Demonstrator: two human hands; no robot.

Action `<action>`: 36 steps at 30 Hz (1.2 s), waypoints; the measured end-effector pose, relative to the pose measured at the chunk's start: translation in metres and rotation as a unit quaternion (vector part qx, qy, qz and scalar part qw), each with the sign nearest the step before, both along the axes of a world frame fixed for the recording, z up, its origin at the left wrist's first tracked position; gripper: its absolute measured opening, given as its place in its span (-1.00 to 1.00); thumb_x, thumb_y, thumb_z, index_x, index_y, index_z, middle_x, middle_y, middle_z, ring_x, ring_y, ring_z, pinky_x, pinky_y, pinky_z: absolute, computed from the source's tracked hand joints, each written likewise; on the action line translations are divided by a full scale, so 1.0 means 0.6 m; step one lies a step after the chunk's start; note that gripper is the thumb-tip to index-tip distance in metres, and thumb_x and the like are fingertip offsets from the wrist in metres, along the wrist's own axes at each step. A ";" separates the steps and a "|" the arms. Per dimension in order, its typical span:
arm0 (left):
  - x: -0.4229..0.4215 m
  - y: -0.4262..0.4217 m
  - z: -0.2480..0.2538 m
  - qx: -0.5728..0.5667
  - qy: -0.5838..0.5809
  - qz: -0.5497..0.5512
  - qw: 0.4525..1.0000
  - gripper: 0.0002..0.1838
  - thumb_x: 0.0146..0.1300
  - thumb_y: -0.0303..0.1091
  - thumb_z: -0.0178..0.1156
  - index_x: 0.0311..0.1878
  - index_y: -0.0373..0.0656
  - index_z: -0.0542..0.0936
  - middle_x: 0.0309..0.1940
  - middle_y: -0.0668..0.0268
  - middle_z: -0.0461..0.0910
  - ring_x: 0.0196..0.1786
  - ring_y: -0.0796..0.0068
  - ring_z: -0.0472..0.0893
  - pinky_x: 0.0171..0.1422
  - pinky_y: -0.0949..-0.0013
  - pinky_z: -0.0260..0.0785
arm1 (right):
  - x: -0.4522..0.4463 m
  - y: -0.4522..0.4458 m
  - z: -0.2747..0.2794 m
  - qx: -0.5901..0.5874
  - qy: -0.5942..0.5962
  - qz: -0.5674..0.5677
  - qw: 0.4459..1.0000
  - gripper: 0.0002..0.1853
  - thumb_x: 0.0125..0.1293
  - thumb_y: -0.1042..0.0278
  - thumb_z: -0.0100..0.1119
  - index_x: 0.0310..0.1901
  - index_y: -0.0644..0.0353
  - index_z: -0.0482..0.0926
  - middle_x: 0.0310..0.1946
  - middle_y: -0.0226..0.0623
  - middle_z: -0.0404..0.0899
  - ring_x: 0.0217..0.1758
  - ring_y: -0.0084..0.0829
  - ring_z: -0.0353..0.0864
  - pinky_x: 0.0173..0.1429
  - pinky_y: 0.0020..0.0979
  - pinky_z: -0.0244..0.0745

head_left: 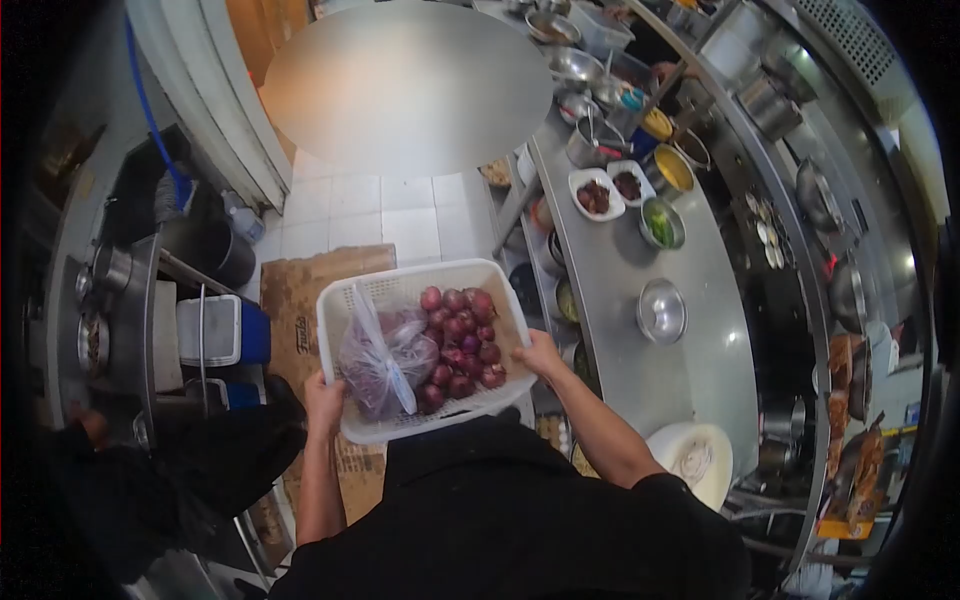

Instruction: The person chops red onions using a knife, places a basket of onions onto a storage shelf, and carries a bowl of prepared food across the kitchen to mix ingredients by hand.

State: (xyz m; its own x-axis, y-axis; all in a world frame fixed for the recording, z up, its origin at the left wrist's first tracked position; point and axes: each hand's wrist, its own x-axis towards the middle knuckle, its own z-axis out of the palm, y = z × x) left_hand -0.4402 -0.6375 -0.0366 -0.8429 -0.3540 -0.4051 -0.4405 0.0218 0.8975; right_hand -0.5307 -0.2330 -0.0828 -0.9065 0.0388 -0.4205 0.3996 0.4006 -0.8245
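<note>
As both hands grip its ends, we list one rectangular white plastic basket (pixel 425 274), open side up, held in front of the torso above the floor. Its long axis runs crosswise to the body, the right end set slightly farther forward than the left.

Left hand (pixel 324 404): closed on the near left corner, pinching the rim. Right hand (pixel 541 356): closed on the right end wall, thumb at the rim.

Contents, right half: loose red onions (pixel 465 335), piled together. Contents, left half: one clear plastic bag (pixel 385 365) with dark reddish contents, its twisted strip pointing from the far wall toward the near rim. We see faint bluish marking on the strip, too small to read.

Beneath, on white floor tiles (pixel 405 215): one brown cardboard sheet (pixel 285 300), stained, bearing a dark printed word turned sideways; we make out "Fun" at its start, the rest unclear.

To the right: one stainless-steel counter (pixel 625 375), carrying an upright steel bowl (pixel 662 311).
</note>
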 end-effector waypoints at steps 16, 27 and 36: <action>-0.022 -0.089 -0.033 -0.035 0.027 -0.230 0.972 -0.55 0.08 -0.55 0.09 0.11 -0.35 0.55 -0.11 0.29 0.61 -0.15 0.47 0.58 -0.05 0.39 0.45 | 0.322 0.007 0.192 0.084 0.098 -0.124 0.984 -0.66 -0.08 0.32 0.26 -0.21 0.25 0.65 -0.39 0.05 0.65 -0.28 -0.05 0.67 -0.11 -0.15 0.52; 0.146 0.287 0.295 0.044 0.167 -0.535 0.827 -0.56 -0.09 -0.52 0.03 -0.07 -0.42 0.60 -0.27 0.28 0.64 -0.30 0.52 0.56 -0.16 0.46 0.40 | 0.937 0.004 0.394 -0.028 0.202 -0.481 0.852 -0.63 0.02 0.49 0.25 -0.05 0.28 0.65 -0.33 -0.32 0.69 -0.18 -0.52 0.64 -0.04 -0.38 0.54; 0.408 0.624 0.371 0.213 0.060 -0.801 0.556 -0.55 -0.03 -0.39 0.07 -0.03 -0.38 0.60 -0.23 0.24 0.64 -0.20 0.51 0.59 -0.10 0.46 0.43 | 1.271 -0.170 0.344 -0.188 0.265 -0.766 0.555 -0.48 -0.15 0.70 0.06 -0.01 0.41 0.57 -0.21 -0.27 0.63 -0.21 -0.42 0.63 -0.09 -0.40 0.57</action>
